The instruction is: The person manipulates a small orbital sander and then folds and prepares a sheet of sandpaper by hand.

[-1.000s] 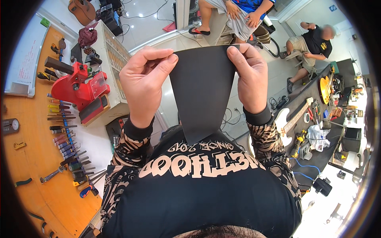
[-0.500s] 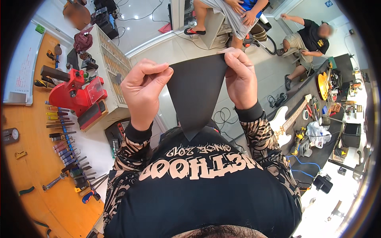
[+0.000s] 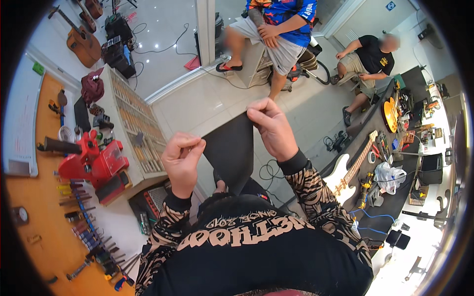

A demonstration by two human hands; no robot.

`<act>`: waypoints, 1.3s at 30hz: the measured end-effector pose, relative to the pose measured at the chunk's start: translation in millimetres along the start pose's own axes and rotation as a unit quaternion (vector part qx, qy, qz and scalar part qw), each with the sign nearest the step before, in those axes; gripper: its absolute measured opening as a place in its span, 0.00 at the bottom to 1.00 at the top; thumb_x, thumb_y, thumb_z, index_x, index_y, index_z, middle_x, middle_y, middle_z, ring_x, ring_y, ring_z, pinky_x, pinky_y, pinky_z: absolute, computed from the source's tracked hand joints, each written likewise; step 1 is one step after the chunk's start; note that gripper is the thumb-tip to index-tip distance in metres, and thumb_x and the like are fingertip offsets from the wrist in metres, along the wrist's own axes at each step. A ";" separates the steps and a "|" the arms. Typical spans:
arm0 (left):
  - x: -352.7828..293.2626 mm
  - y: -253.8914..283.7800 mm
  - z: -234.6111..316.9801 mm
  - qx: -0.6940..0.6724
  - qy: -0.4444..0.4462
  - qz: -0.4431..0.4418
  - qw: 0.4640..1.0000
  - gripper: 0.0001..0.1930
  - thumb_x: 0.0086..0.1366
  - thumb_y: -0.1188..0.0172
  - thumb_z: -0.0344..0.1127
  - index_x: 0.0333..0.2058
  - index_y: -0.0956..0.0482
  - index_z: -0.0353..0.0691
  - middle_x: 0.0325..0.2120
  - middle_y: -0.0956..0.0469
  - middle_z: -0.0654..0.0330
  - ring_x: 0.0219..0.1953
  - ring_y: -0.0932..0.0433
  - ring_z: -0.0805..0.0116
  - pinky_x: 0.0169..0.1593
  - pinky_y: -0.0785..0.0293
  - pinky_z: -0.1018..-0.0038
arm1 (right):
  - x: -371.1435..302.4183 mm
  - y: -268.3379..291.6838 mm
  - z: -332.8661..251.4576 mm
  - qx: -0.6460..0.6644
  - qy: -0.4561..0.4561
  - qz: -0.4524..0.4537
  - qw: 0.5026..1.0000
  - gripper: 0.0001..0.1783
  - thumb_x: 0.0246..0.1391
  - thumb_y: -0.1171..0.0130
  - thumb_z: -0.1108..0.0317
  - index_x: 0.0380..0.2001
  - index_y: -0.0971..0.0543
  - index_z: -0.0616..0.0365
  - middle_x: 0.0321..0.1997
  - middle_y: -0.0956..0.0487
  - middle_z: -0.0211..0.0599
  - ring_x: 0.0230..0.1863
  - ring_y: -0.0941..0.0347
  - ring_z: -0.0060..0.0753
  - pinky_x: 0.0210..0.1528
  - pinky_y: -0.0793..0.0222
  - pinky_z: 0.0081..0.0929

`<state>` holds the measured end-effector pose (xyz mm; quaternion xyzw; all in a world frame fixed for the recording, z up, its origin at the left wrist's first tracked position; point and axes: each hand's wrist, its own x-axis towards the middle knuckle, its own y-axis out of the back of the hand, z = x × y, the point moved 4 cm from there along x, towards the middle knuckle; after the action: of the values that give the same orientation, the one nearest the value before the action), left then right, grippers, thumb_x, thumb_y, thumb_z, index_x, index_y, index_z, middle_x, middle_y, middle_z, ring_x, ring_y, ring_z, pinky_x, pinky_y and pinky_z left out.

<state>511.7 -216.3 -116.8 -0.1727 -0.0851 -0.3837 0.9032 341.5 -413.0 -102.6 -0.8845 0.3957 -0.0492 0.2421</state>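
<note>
A thin black sheet (image 3: 231,150), narrowing toward its lower end, hangs between my two hands in front of my chest. My left hand (image 3: 181,160) pinches its upper left corner between thumb and fingers. At the upper right corner, my right hand (image 3: 274,129) has thumb and forefinger closed on the sheet, somewhat higher than the left. The top edge slants up toward the right. Whether the sheet is paper, cloth or something else, I cannot tell.
Left: a pegboard wall of hand tools (image 3: 94,237), a red bench machine (image 3: 91,163) and a drawer cabinet (image 3: 133,118). Right: a dark workbench with a white guitar (image 3: 345,177) and an orange guitar (image 3: 391,114). Two people (image 3: 284,34) sit ahead; cables (image 3: 269,172) lie on the floor.
Both hands and the sheet sit lower in the picture. The sheet has turned so its top edge slants more, the right corner higher. More of the room ahead shows.
</note>
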 end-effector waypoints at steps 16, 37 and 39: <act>71.0 -59.2 7.7 0.277 -0.066 -0.271 0.920 0.14 0.64 0.28 0.21 0.47 0.15 0.35 0.40 0.16 0.51 0.41 0.16 0.48 0.47 0.20 0.59 | 3.0 -18.7 -20.0 -0.340 0.133 -0.117 0.924 0.16 0.61 0.22 0.69 0.50 0.15 0.56 0.55 0.20 0.39 0.63 0.25 0.40 0.70 0.31 0.37; -25.8 8.3 55.3 0.008 -0.080 -0.091 0.993 0.10 0.77 0.31 0.30 0.51 0.20 0.35 0.45 0.24 0.57 0.48 0.25 0.66 0.56 0.28 0.70 | -114.4 47.1 -63.5 -0.434 0.160 -0.088 0.882 0.20 0.63 0.24 0.71 0.57 0.15 0.57 0.54 0.18 0.36 0.58 0.20 0.35 0.64 0.25 0.34; -34.0 11.6 60.5 0.011 -0.090 -0.077 0.993 0.10 0.78 0.31 0.32 0.51 0.20 0.35 0.45 0.24 0.57 0.48 0.25 0.66 0.56 0.28 0.70 | -117.3 40.4 -64.6 -0.418 0.166 -0.091 0.888 0.17 0.63 0.24 0.72 0.55 0.14 0.58 0.52 0.18 0.35 0.55 0.20 0.34 0.61 0.24 0.33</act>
<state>495.3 -163.4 -73.4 -0.1894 -0.1835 -0.4335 0.8617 216.2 -376.2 -52.5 -0.9150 0.3315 -0.0469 -0.2252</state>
